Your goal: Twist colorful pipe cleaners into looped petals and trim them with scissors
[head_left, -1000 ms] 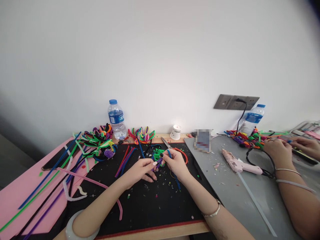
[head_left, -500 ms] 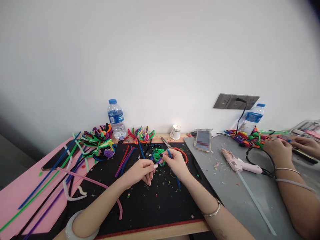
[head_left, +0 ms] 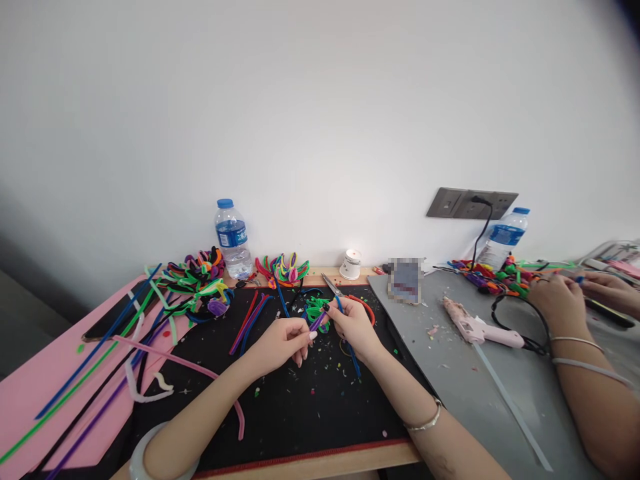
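Note:
Over the black mat (head_left: 300, 427), my left hand (head_left: 283, 343) pinches one end of a short purple pipe cleaner (head_left: 317, 323). The thumb and forefinger of my right hand (head_left: 354, 328) close on its other end. A blue pipe cleaner (head_left: 355, 365) runs through my right hand, its tail hanging below the palm. Just behind my fingers lies a cluster of green pipe cleaner loops (head_left: 316, 307), partly hidden. Scissors with orange handles (head_left: 367, 308) rest behind my right hand. Red, purple and blue pipe cleaners (head_left: 250, 323) lie left of my left hand.
Left are long pipe cleaners on a pink sheet (head_left: 80, 440), a phone (head_left: 107, 320) and colourful bundles (head_left: 195, 280). A water bottle (head_left: 233, 243) and white cup (head_left: 351, 265) stand by the wall. Right, a pink glue gun (head_left: 475, 327) lies near a co-worker's hands (head_left: 560, 300).
The purple pipe cleaner shows wider between my fingertips, and my fingers have shifted slightly around it. The co-worker's hands have moved a little.

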A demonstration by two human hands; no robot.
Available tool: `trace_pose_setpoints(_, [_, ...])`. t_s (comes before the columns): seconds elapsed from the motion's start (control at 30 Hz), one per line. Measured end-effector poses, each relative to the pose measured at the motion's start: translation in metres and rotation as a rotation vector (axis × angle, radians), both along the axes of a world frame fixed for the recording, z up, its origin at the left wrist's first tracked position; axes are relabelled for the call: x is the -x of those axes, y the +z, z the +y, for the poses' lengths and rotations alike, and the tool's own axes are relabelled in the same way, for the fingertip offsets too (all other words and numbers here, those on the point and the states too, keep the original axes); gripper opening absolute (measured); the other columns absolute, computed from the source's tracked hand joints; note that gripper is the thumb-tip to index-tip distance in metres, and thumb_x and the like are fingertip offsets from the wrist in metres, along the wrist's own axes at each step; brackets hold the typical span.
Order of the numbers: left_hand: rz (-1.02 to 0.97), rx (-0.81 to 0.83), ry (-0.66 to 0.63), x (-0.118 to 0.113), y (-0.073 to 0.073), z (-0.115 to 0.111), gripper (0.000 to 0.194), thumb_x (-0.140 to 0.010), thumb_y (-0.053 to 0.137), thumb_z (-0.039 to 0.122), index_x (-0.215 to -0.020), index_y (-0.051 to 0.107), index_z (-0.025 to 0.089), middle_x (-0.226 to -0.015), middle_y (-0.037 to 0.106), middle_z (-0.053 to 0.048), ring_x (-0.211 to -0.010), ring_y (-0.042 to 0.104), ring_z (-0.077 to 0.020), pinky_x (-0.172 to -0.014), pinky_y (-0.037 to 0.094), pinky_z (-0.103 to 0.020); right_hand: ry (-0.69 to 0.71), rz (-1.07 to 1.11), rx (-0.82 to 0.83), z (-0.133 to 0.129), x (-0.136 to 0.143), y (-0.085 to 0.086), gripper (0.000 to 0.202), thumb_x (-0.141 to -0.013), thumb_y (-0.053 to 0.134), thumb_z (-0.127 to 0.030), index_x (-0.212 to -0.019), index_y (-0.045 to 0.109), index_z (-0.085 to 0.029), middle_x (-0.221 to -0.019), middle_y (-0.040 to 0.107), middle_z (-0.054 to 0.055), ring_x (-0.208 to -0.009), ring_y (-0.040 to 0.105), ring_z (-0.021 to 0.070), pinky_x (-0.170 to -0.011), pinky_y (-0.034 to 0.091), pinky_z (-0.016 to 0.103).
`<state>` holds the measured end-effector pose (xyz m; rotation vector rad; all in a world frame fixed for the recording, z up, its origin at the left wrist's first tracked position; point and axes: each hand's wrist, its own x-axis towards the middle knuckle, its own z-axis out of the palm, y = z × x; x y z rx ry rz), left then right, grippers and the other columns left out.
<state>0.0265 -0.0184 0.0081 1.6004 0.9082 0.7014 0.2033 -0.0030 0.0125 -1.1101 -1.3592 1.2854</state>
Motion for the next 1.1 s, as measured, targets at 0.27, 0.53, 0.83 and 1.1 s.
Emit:
trace_pose_setpoints(0.27, [0.096, -0.174, -0.036, -0.001, -0.001, 0.003, 0.03, -0.082, 0.043, 0.038, -0.066, 0.053, 0.015, -0.059, 0.051, 0.002, -0.052, 0.053, -0.0103, -0.054, 0.042, -0.022, 0.104, -0.142, -0.166, -0.003, 0.007, -0.001, 0.01, -0.075, 0.051, -0.023, -0.069, 0.055, -0.015, -0.061, 0.059, 0.0, -0.06, 0.054, 0.0119, -0.062, 0.041, 0.024])
trace_pose_setpoints(0.53, [0.207, -0.255, 0.02, 0.001, -0.006, 0.003, 0.029, -0.084, 0.039, 0.037, -0.066, 0.05, 0.016, -0.058, 0.046, 0.004, -0.046, 0.047, -0.0078, -0.052, 0.038, -0.021, 0.058, -0.306, -0.219, -0.001, 0.006, -0.005, 0.008, -0.074, 0.051, -0.019, -0.066, 0.05, -0.017, -0.06, 0.055, -0.002, -0.059, 0.051, 0.0117, -0.06, 0.039, 0.024])
trace_pose_setpoints(0.83, [0.22, -0.31, -0.005, 0.001, 0.003, 0.001, 0.023, -0.085, 0.037, 0.029, -0.067, 0.047, 0.017, -0.06, 0.043, 0.005, -0.051, 0.047, -0.0086, -0.055, 0.038, -0.021, 0.173, -0.311, -0.234, 0.0, 0.001, -0.001, 0.02, -0.081, 0.045, -0.023, -0.063, 0.049, -0.016, -0.059, 0.053, -0.002, -0.054, 0.044, 0.0087, -0.056, 0.035, 0.021])
trace_pose_setpoints(1.1, [0.22, -0.339, -0.046, 0.0, 0.006, 0.001, 0.025, -0.086, 0.035, 0.027, -0.064, 0.043, 0.017, -0.056, 0.043, 0.005, -0.051, 0.046, -0.0093, -0.059, 0.038, -0.022, 0.298, -0.145, 0.042, 0.0, -0.002, -0.001, 0.026, -0.082, 0.045, -0.036, -0.066, 0.046, -0.016, -0.055, 0.047, -0.004, -0.037, 0.022, 0.0037, -0.038, 0.015, 0.02])
